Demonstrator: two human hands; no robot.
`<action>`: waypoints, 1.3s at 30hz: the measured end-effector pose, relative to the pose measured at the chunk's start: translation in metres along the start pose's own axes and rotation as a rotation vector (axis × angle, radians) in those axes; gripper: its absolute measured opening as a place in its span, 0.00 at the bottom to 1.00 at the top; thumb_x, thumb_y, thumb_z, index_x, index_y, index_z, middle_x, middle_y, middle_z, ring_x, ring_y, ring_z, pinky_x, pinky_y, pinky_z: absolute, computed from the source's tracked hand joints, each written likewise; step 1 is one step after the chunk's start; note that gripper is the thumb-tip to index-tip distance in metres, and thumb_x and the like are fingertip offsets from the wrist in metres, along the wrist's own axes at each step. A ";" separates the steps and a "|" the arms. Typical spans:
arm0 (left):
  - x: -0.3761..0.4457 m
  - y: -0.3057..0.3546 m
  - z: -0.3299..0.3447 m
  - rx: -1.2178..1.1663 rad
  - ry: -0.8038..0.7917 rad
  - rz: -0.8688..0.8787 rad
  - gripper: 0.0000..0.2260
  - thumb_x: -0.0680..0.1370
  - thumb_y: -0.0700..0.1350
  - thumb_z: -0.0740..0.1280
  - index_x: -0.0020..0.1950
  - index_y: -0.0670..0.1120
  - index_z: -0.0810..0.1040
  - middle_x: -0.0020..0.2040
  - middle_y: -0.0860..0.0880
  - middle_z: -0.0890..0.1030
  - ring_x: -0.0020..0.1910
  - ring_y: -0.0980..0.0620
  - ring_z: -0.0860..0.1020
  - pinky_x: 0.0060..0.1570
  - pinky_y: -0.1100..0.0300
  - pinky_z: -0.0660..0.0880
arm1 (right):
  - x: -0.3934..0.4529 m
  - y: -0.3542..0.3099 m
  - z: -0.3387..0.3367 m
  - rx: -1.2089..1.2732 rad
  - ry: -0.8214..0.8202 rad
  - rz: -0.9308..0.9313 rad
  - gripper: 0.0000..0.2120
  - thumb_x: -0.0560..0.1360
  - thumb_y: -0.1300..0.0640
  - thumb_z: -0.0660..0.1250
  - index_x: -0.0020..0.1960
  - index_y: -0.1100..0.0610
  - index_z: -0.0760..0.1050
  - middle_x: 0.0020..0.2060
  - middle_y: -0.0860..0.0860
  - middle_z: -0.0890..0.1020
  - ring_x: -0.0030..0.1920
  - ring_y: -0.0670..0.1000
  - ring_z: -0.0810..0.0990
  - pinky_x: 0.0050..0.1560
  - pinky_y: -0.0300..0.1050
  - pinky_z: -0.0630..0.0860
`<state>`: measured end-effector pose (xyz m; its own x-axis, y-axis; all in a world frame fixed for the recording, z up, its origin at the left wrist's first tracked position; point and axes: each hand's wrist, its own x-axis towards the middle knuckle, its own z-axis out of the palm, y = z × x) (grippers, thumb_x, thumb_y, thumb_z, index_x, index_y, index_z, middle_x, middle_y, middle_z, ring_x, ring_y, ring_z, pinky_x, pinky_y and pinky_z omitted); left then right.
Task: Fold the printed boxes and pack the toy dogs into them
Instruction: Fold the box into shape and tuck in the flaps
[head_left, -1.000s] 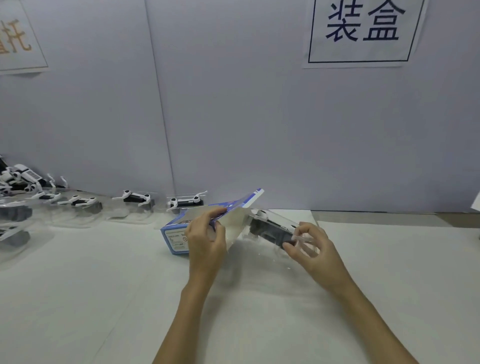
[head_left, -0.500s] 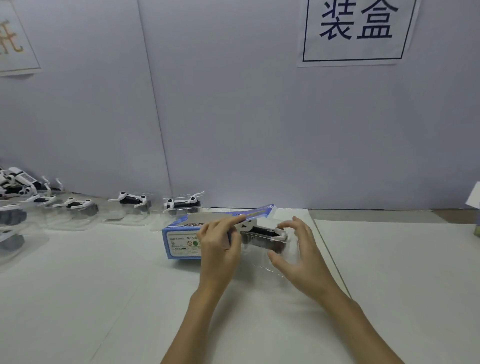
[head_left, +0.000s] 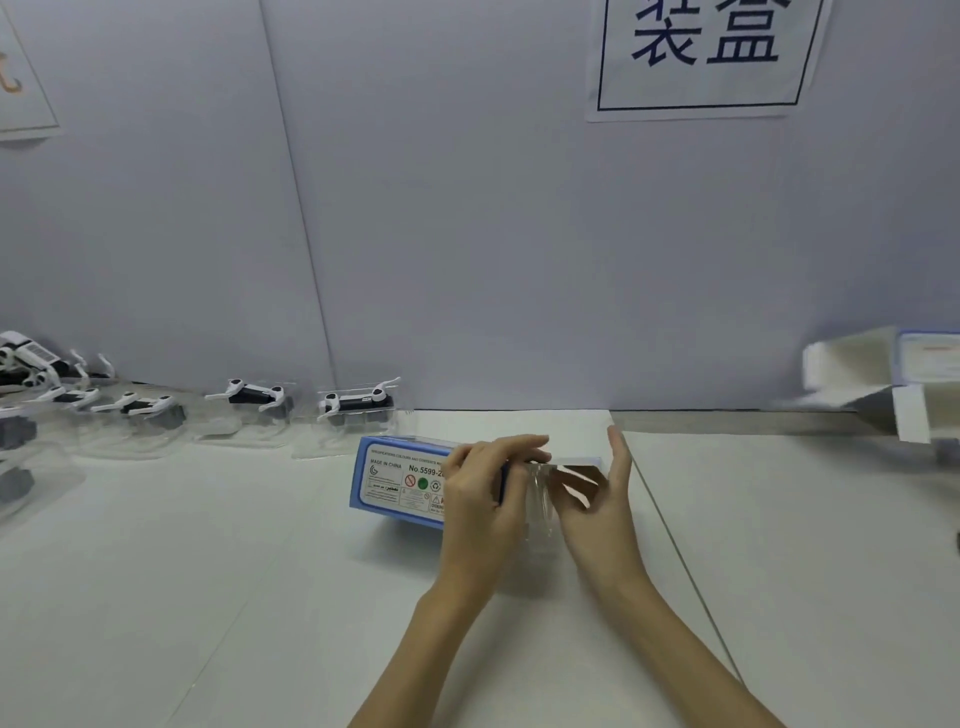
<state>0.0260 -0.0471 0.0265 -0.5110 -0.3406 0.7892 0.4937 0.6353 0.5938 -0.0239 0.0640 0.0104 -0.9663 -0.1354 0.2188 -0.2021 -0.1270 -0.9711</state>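
Lying on the white bench (head_left: 208, 597), the printed box (head_left: 397, 480) is gripped at its right end by the left hand (head_left: 480, 499). The right hand (head_left: 597, 499), fingers straight, presses the clear tray (head_left: 566, 475) protruding there. Spare toy dogs (head_left: 358, 402) line the wall.

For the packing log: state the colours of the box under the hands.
The box has a blue border around a white printed label panel, seen in the head view.
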 end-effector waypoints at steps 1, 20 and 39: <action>-0.001 0.001 0.000 0.002 -0.003 0.006 0.14 0.79 0.35 0.65 0.56 0.51 0.85 0.47 0.61 0.86 0.54 0.57 0.80 0.58 0.43 0.74 | 0.000 0.000 0.001 0.000 0.011 0.012 0.44 0.78 0.67 0.72 0.82 0.45 0.49 0.65 0.58 0.78 0.51 0.43 0.85 0.45 0.34 0.80; 0.002 0.025 -0.002 -0.163 0.013 -0.015 0.09 0.82 0.39 0.64 0.54 0.49 0.83 0.51 0.55 0.84 0.54 0.45 0.82 0.51 0.38 0.78 | 0.012 -0.008 -0.011 0.085 -0.093 0.164 0.17 0.76 0.55 0.76 0.60 0.61 0.81 0.51 0.58 0.87 0.53 0.62 0.86 0.60 0.66 0.80; 0.020 0.010 -0.029 -0.400 0.038 -0.128 0.21 0.76 0.59 0.75 0.65 0.59 0.71 0.53 0.53 0.82 0.50 0.45 0.84 0.43 0.47 0.84 | -0.002 -0.050 -0.019 0.007 -0.036 -0.342 0.24 0.80 0.37 0.62 0.70 0.48 0.76 0.62 0.52 0.82 0.63 0.56 0.82 0.61 0.62 0.80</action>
<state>0.0411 -0.0673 0.0531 -0.5638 -0.4294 0.7056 0.6658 0.2692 0.6959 -0.0152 0.0891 0.0572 -0.8364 -0.1180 0.5352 -0.5124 -0.1781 -0.8401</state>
